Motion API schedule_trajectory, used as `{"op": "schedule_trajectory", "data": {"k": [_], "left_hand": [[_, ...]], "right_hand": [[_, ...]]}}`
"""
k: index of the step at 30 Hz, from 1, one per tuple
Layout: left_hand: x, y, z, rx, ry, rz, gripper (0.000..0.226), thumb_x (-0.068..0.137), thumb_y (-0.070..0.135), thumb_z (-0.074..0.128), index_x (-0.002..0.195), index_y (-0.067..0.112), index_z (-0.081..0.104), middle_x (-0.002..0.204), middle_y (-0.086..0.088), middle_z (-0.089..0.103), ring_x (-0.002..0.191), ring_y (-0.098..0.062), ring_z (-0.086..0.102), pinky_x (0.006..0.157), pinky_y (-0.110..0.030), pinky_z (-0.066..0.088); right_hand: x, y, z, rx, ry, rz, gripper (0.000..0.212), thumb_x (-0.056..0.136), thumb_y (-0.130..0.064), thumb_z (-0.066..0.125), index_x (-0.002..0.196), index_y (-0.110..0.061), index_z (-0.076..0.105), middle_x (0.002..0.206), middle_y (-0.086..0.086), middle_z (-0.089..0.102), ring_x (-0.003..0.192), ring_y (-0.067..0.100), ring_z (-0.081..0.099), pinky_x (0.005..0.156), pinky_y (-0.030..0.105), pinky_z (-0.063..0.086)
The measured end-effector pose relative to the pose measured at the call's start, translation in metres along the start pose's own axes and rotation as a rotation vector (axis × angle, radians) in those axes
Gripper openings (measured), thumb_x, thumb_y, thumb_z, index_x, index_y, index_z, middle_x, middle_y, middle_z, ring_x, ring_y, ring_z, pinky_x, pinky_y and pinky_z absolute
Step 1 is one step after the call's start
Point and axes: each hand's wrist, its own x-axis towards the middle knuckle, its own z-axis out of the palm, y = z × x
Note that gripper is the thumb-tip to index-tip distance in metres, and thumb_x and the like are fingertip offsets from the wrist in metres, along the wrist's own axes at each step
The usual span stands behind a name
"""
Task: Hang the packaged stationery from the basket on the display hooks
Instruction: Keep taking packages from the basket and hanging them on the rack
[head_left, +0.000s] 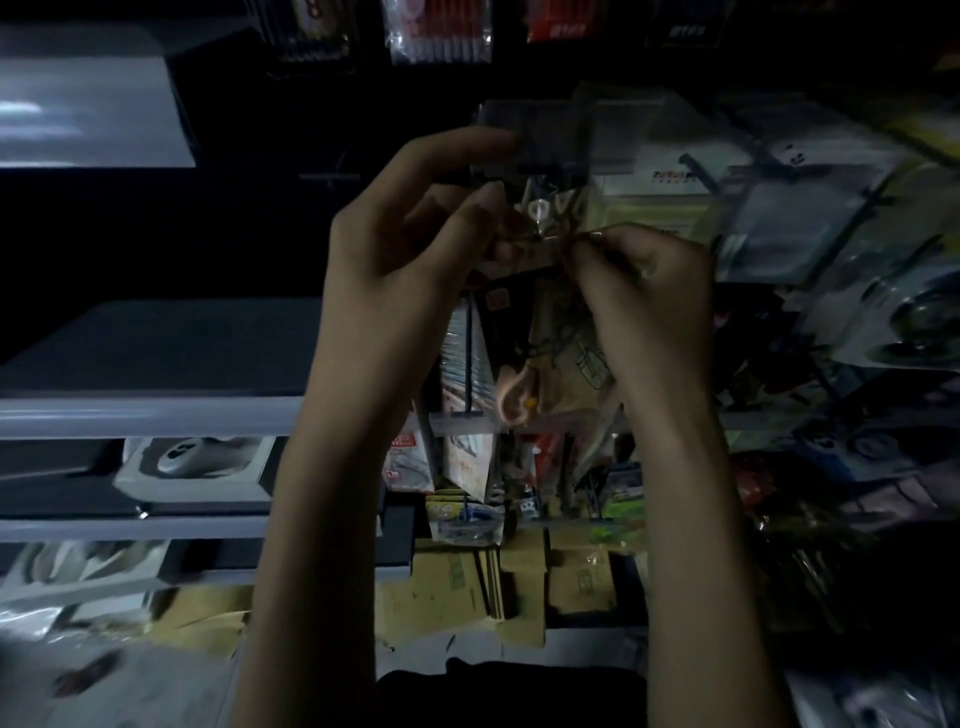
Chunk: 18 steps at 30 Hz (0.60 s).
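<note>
Shelves (150, 410) fill the left side: grey rails, boxed goods under them, very dark. Left hand (400, 234) is up in mid-view, thumb and curled fingers pinching the top left of the packet (561, 343). Its forefinger stretches up toward the clear tag holder (545, 135) above, probably to steady it or nudge it aside.

Packet hangs upright between both hands, header up, body dangling in front of the lower stock. As far as I can see it is not on a hook yet. A small pale hole (540, 210) in the header sits just below the tag holder. I'd say it is held that high to line the hole up with the hook end, but the hook itself is too dark to make out.

Right hand (649, 280) pinches the header's right edge, fingers curled tight. A grip on each side likely keeps the header flat and taut for threading.

Further right, packs (805, 228) already hang in overlapping rows on the display. Boxes (519, 577), cardboard, stand low between the forearms. Basket not seen.

Step, as I judge it: threading the hole onto a hook. Next calls for pushing the header back along the prong, then both hands letting go. Risk: the film crumples and the hole misses.
</note>
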Motion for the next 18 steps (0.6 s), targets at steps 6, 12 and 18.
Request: {"op": "schedule_trajectory", "data": {"k": [6, 12, 18], "left_hand": [[0.0, 0.001, -0.004, -0.003, -0.007, -0.005, 0.025, 0.107, 0.008, 0.056, 0.13, 0.009, 0.066, 0.098, -0.019, 0.072, 0.09, -0.026, 0.072, 0.092, -0.053, 0.059], [-0.003, 0.0, -0.01, -0.004, -0.006, -0.008, 0.025, 0.108, 0.007, 0.055, 0.13, 0.014, 0.065, 0.101, -0.023, 0.072, 0.097, -0.035, 0.072, 0.09, -0.042, 0.061], [-0.003, -0.001, -0.009, -0.006, -0.019, -0.005, 0.028, 0.108, 0.008, 0.055, 0.135, 0.012, 0.063, 0.098, -0.011, 0.073, 0.093, -0.018, 0.074, 0.091, -0.037, 0.061]], "right_hand": [[0.0, -0.006, -0.009, -0.048, -0.061, 0.003, 0.023, 0.094, -0.018, 0.067, 0.073, -0.019, 0.075, 0.057, -0.013, 0.061, 0.056, -0.001, 0.054, 0.054, 0.017, 0.037], [0.002, -0.01, -0.015, -0.026, -0.05, -0.069, 0.023, 0.097, -0.024, 0.07, 0.079, -0.012, 0.077, 0.069, 0.005, 0.071, 0.066, 0.015, 0.067, 0.06, 0.024, 0.045], [0.006, -0.006, -0.006, -0.036, 0.032, -0.065, 0.019, 0.099, -0.027, 0.068, 0.088, -0.016, 0.079, 0.078, -0.003, 0.075, 0.079, 0.013, 0.072, 0.066, 0.029, 0.053]]}}
